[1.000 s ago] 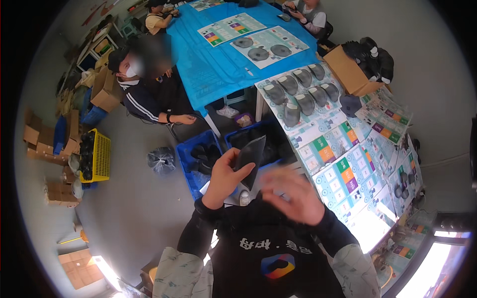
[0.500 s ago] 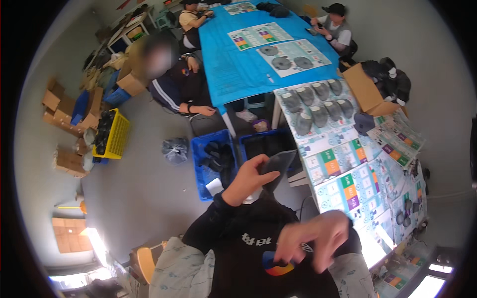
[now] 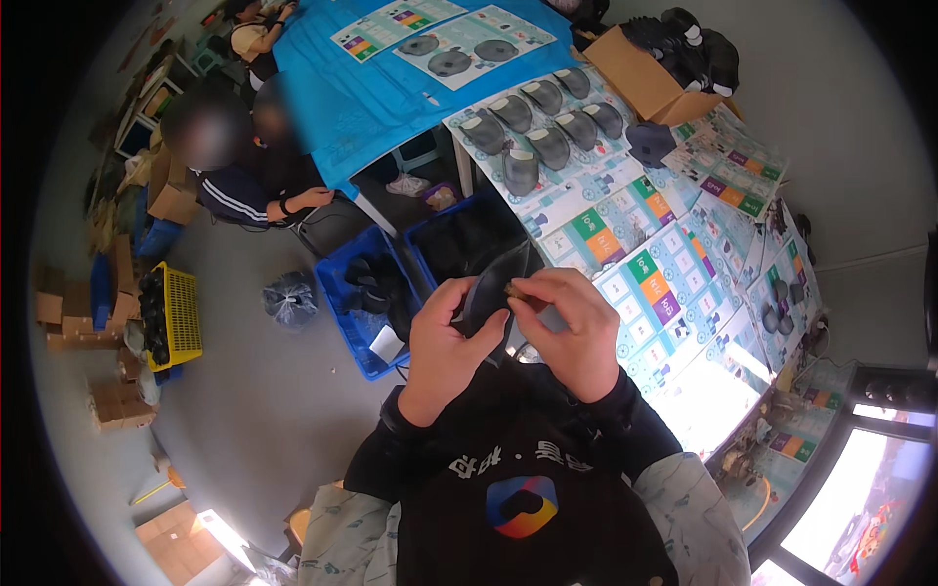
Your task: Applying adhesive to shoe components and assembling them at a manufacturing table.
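My left hand is closed on a dark grey, thin, curved piece, its thumb on the near face and the fingers behind. The piece stands tilted in front of my chest, its pointed end upward. My right hand is closed in a pinch at the piece's right edge. Between its thumb and forefinger shows a small brownish thing, too small to name. Both hands nearly meet there. On the table to the right lie several dark grey curved pieces with lighter patches.
Blue crates with dark pieces stand on the floor ahead. The table at my right carries printed sheets, a dark blue piece and small round dark parts. A filled carton stands beyond. A co-worker sits at the left of the blue table.
My right hand has risen from near my chest to the curved piece, now pinching a small thing at its edge. The view has shifted to the right.
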